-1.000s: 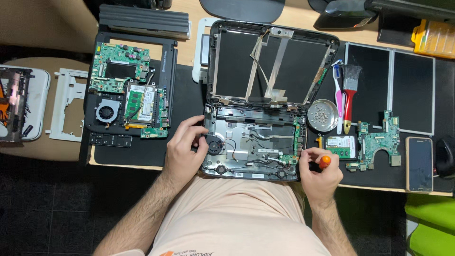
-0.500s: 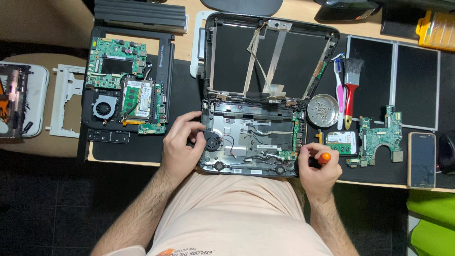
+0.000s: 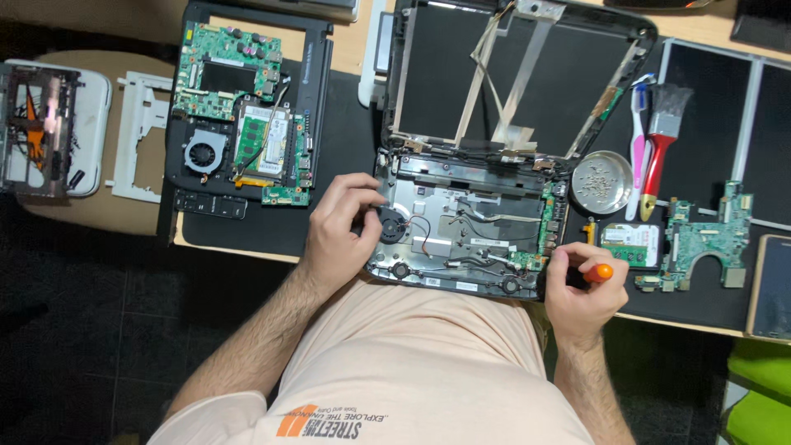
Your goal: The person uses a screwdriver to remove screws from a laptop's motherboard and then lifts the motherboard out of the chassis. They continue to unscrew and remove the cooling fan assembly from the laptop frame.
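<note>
At the far left of the frame lie a gutted white casing (image 3: 53, 128) and a white bracket (image 3: 142, 136); next to them, a second opened laptop base (image 3: 247, 124) with green board and fan.

Left of centre, the left hand (image 3: 342, 235) rests on the left edge of the stripped netbook base (image 3: 470, 227), its fingers (image 3: 362, 198) curled around the corner by the small black fan (image 3: 391, 224), bracing it without lifting.

The base sits at centre frame on the counter (image 3: 272, 239), its long axis running left to right, hinge side toward the top, where the bare screen lid (image 3: 519, 74) lies opened away from the person. It looks light and stiff yet fragile: thin wires and a green board cross it, so the plastic rim is likely the safest hold.

Right of centre, the right hand (image 3: 581, 284) is clenched around an orange-handled screwdriver (image 3: 600, 272), tip hidden. Further right: a screw dish (image 3: 602, 182), a red brush (image 3: 659, 140), a loose board (image 3: 700, 239).
</note>
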